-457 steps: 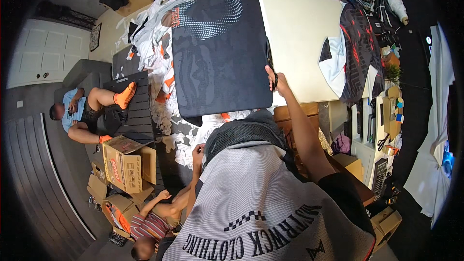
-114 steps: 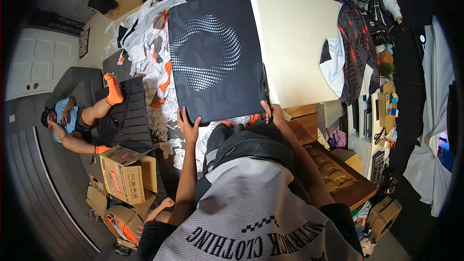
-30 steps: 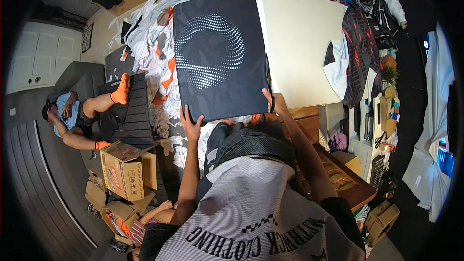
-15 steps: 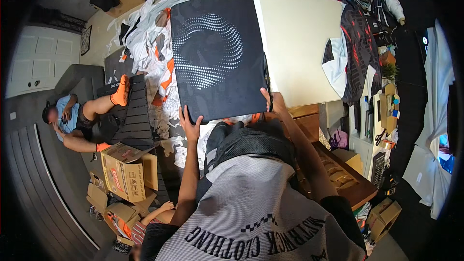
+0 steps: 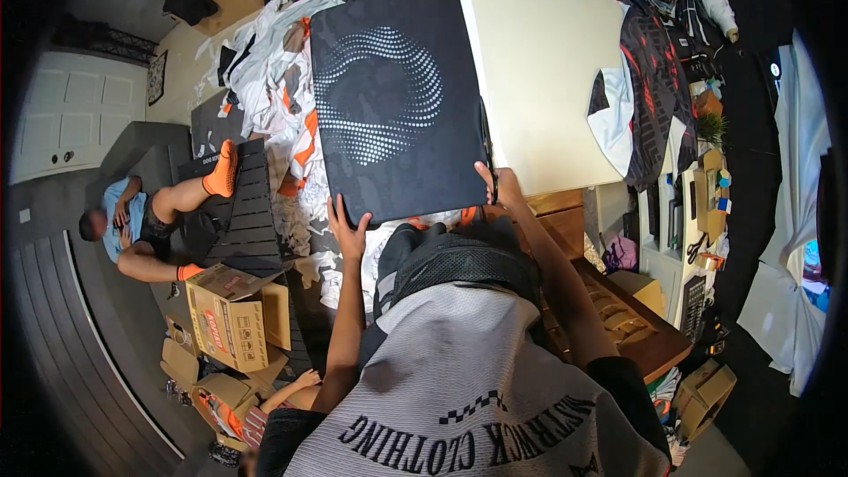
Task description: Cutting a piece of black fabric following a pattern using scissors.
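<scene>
A dark fabric panel [image 5: 397,185] with a ring of white dots lies over the left part of a cream tabletop [image 5: 552,88]. My left hand [image 5: 349,231] rests on the panel's near left corner, fingers spread. At the near right edge, my right hand [image 5: 501,187] is closed round the dark handles of scissors [image 5: 485,137]. Their blades point away from me along the panel's right edge, beside a white strip. Whether the blades are apart is too small to tell.
White and orange fabric scraps [image 5: 278,93] heap left of the table. A patterned dark garment piece [image 5: 654,97] drapes over its right end. Near my right forearm stands a wooden chair [image 5: 632,318]. Cardboard boxes [image 5: 225,322] and a seated person [image 5: 124,221] are at left.
My hands, the scissors and the panel hold nearly the same places. The seated person's hand has come down from beside the head toward the other hand.
</scene>
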### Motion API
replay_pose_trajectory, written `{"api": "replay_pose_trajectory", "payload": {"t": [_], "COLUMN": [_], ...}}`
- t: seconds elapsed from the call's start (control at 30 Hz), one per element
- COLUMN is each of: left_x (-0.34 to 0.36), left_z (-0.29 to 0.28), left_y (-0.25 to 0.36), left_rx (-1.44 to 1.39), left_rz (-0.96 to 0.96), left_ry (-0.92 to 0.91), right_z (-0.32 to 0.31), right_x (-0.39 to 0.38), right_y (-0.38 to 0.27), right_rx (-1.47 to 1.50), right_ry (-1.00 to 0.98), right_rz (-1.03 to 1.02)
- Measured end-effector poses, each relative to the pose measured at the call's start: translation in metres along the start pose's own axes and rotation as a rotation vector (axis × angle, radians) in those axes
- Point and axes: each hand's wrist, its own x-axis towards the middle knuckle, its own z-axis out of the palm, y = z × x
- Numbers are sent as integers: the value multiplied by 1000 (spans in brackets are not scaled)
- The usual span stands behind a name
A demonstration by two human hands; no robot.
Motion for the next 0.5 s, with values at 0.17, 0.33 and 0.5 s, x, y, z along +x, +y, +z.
{"api": "replay_pose_trajectory", "payload": {"t": [0.17, 0.33, 0.5], "left_x": [1, 0, 1], "left_z": [-1, -1, 0], "left_y": [2, 1, -3], "left_rx": [1, 1, -8], "left_rz": [-24, -12, 23], "left_ry": [-13, -2, 19], "right_z": [-2, -3, -7], "right_x": [0, 3, 18], "right_y": [1, -1, -8], "right_rx": [13, 123, 162], "right_ry": [-35, -99, -152], "right_rz": [-28, 17, 16]}}
